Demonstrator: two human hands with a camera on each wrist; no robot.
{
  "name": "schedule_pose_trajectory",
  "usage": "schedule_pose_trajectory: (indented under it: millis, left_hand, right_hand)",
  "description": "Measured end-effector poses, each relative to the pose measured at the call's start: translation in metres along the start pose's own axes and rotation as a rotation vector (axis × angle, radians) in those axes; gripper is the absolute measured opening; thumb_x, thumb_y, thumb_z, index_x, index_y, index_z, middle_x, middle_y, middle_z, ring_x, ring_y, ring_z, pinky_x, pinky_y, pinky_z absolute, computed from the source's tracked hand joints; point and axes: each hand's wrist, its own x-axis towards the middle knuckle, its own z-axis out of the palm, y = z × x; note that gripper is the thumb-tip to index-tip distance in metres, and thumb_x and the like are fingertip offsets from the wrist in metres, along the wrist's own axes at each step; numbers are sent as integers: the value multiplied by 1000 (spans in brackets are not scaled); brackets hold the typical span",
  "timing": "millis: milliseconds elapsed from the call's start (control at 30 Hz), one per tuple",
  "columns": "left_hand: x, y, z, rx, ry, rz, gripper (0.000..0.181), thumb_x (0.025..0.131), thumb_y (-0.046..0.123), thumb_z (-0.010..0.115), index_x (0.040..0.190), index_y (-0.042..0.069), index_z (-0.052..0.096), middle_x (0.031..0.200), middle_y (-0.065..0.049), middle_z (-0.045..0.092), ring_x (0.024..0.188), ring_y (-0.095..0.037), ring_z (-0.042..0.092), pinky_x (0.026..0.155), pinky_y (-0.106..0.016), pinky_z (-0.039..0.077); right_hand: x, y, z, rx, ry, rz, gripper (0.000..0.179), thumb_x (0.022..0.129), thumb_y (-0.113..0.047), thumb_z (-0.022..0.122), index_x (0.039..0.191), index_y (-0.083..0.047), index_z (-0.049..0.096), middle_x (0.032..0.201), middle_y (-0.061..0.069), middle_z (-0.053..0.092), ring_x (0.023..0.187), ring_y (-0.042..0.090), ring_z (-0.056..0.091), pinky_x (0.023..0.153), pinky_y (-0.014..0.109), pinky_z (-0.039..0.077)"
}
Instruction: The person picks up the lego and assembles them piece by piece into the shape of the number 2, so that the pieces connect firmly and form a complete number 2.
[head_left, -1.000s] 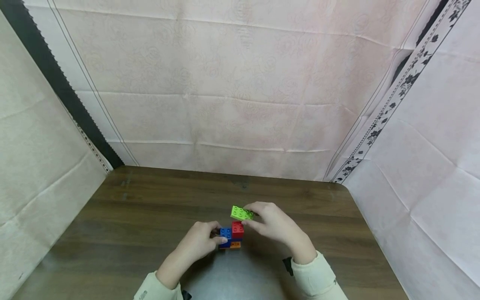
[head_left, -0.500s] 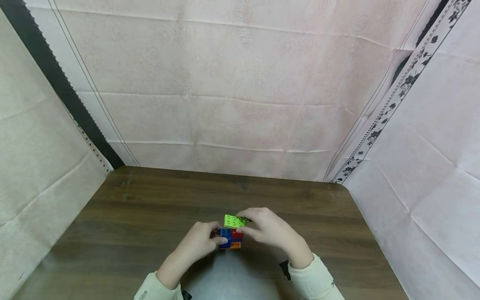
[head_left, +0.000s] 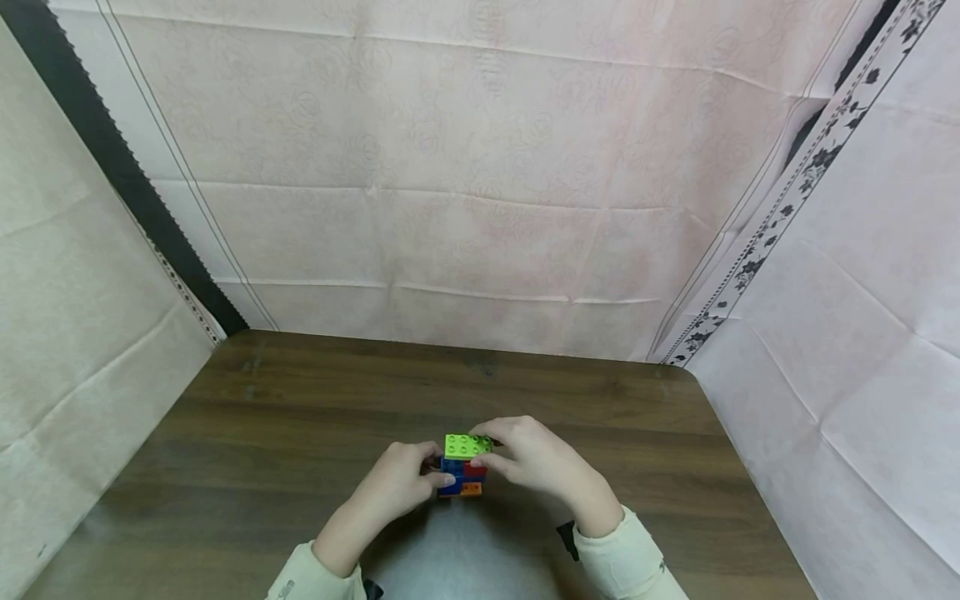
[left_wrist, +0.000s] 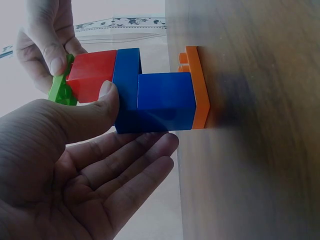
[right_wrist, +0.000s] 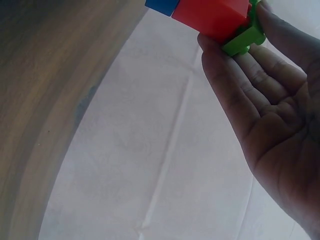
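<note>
A small stack of toy building bricks stands on the table between the hands. In the left wrist view, an orange plate brick (left_wrist: 198,95) forms its base, with a blue block (left_wrist: 167,97), a longer blue brick (left_wrist: 126,75) and a red brick (left_wrist: 92,75) above. My left hand (head_left: 399,482) holds the stack at its left side, thumb on the longer blue brick. My right hand (head_left: 542,462) pinches a lime-green brick (head_left: 463,447) by its right end. The green brick lies right over the red brick's studs and reaches out left above the blue.
The brown wood-grain table (head_left: 330,392) surrounds the stack. Pale cloth walls (head_left: 450,250) rise at the back and both sides. A light sleeve (head_left: 622,554) covers each forearm.
My right hand has brought the green brick left and down from beyond the stack onto the red brick's top, levelling it. The left hand and the stack have stayed put.
</note>
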Motion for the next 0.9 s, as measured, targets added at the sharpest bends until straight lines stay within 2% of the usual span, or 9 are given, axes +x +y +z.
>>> schedule_pose_trajectory:
  millis: [367,900]
  left_hand:
    - [1,-2,-1,-4,-4,5,28,90,31,78,106,9,70,87,3,69,75,-8,62,67,-33,54]
    - [1,-5,1,-10,-2,17,26,90,31,78,105,11,71,88,5,70,76,-7,63,68,-32,55]
  right_hand:
    - [2,0,3,13,13,-14,28,95,-23,73,119,-11,70,111,-3,72,95,0,64,82,23,54]
    - [4,0,5,21,7,-11,28,94,-25,73,118,-11,71,108,-4,72,92,-2,63,80,21,54]
